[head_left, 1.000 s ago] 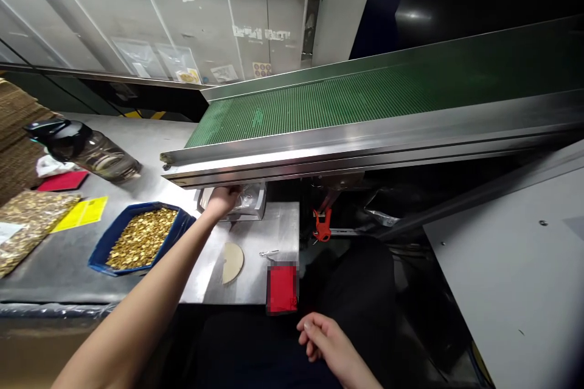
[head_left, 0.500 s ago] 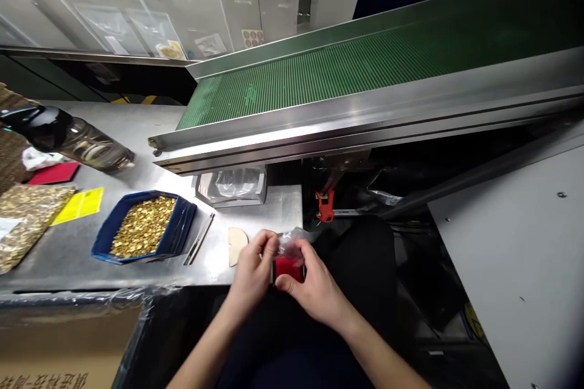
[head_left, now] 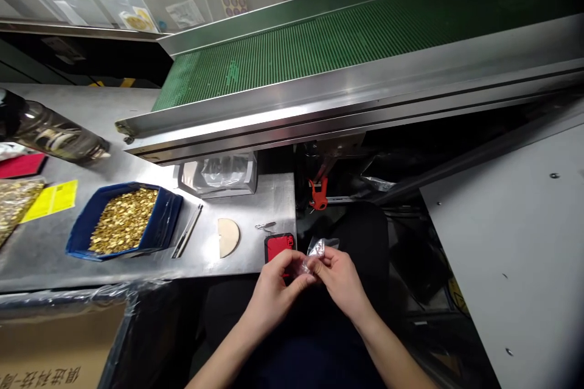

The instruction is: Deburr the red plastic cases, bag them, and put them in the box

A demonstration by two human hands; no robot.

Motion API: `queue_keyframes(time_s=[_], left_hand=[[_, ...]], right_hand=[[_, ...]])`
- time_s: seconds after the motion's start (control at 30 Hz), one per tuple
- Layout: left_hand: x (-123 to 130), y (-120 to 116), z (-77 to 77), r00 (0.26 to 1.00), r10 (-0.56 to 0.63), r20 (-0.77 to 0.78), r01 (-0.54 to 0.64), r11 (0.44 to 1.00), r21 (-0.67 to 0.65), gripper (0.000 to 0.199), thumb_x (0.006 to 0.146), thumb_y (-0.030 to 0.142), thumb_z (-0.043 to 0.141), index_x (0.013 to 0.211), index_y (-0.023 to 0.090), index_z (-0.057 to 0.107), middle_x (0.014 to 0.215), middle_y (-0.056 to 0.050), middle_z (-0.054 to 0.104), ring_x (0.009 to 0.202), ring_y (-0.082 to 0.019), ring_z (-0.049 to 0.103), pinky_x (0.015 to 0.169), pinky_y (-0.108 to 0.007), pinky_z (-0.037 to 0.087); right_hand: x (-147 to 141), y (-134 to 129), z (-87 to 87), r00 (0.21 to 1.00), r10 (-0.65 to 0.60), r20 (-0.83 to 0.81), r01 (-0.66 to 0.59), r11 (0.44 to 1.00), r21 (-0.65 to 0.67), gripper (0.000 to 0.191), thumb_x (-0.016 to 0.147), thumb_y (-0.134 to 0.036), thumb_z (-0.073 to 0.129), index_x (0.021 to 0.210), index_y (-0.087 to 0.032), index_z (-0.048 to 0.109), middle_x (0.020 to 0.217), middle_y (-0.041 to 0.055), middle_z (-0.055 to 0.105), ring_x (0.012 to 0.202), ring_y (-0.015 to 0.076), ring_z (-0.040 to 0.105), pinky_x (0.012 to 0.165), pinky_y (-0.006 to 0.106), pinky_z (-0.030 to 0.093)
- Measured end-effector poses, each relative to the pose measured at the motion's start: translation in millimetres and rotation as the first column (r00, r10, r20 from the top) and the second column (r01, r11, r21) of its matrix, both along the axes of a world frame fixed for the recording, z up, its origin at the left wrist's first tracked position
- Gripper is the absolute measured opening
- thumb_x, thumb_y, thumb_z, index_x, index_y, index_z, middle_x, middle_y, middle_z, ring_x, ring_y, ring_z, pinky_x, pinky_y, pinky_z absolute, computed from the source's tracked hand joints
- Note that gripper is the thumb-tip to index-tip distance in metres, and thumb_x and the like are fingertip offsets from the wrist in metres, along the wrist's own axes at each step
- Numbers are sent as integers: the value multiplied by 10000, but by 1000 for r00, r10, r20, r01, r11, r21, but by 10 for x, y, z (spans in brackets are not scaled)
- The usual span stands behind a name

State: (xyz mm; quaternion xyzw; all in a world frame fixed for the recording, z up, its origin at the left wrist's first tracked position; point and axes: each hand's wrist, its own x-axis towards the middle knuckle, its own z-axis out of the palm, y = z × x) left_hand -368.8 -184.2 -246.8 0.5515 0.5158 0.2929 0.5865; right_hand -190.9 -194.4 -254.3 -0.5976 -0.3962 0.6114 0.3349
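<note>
Between my two hands, over my lap at the table's front edge, is a small clear plastic bag (head_left: 316, 248). My left hand (head_left: 277, 285) pinches its lower left part between thumb and fingers. With thumb and forefinger closed, my right hand (head_left: 340, 279) grips the bag on the other side. Whatever the bag contains is too small to make out. A red and black flat case (head_left: 277, 244) lies at the table corner, partly covered by my left hand. Just behind it rests a small metal tool (head_left: 265, 226). To the left lies a half-round pale wooden piece (head_left: 229, 237).
A blue bin (head_left: 82, 228) of small gold-coloured pieces stands on the metal table (head_left: 201, 264), with tweezers (head_left: 187, 232) beside it. A box of clear bags (head_left: 219, 176) sits under the green conveyor (head_left: 292, 51). A bottle (head_left: 55, 130) and a carton (head_left: 59, 346) are at left.
My view has shifted, so the table things sit further left. Both hands have moved right and closer together with the bag. The red case and small metal tool are more exposed.
</note>
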Motion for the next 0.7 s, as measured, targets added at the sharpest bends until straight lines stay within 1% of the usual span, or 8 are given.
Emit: queue_keyframes(time_s=[0.03,0.1,0.2,0.27,0.43,0.5,0.63,0.7], left_hand=[[14,6,-9,1000,2,-23,-2,1000,1,167,881,395,760,912,232,741,854,-36,750,787,-224,664,733,-305,498],[37,23,-35,997,25,-71,-25,1000,-4,211,921,407,703,829,219,734,791,-37,736,739,-218,641,684,-303,461],[54,36,-69,994,33,-102,-37,999,-32,277,949,439,650,819,217,751,742,-36,727,688,-217,616,631,-302,427],[58,34,-80,994,39,-105,-45,998,-49,290,954,446,639,815,216,750,723,-32,718,671,-214,602,623,-301,416],[74,17,-116,995,83,-58,-88,993,-81,298,968,449,618,796,211,670,742,-22,671,705,-202,573,668,-298,413],[102,5,-145,996,86,0,-86,989,-116,354,984,499,572,777,213,599,703,-6,598,670,-187,528,639,-289,403],[175,-35,-163,991,69,113,-46,980,-194,488,1008,635,399,732,233,424,641,43,404,561,-143,365,526,-255,329],[186,-55,-140,989,40,140,-11,979,-201,466,990,638,441,760,234,419,675,45,403,575,-134,359,535,-243,342]], right_hand=[[15,0,11,1000,6,27,-6,1000,-2,425,875,-604,694,838,-180,689,781,59,749,677,211,711,627,294,551],[49,3,41,994,2,109,-2,1000,-5,392,887,-570,688,818,-184,688,784,60,755,650,202,704,620,292,531],[114,1,89,974,7,228,-7,1000,-3,336,891,-505,696,756,-198,668,747,49,747,651,201,697,625,287,493],[154,-5,119,965,36,262,-36,999,-5,326,884,-475,703,712,-207,628,696,26,719,636,189,671,616,278,461],[169,-26,185,923,124,363,-145,989,31,364,863,-395,703,649,-226,462,601,-53,523,574,125,488,559,247,342],[129,-44,207,883,121,454,-171,983,71,316,888,-365,665,696,-233,451,631,-56,513,584,126,478,578,247,347],[33,-83,229,802,64,593,-185,972,146,93,980,-318,530,919,-248,518,798,-18,643,701,172,612,680,272,387],[18,-87,232,807,56,588,-172,974,144,103,1022,-343,474,996,-255,520,830,-7,674,742,194,656,692,279,390]])
